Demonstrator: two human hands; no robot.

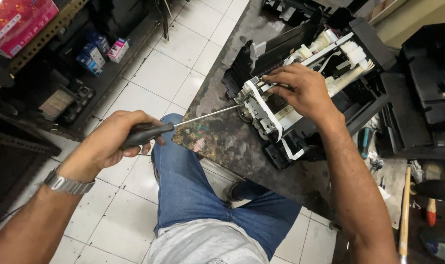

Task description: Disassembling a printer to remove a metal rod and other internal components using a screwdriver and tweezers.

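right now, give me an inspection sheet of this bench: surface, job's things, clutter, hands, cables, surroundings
surface: dark stained worktable, worn and blotched.
job's things: opened printer with its cover off, white and black inner parts bare; long screwdriver, tip at the printer's left side.
clutter: black housing parts to the right; hand tools at the right edge.
grippers: left hand gripping the screwdriver handle; right hand pressing on the printer's white frame.
cables: white flat ribbon looped across the printer.
surroundings: white tiled floor; shelves with small boxes on the left; person's blue jeans below.
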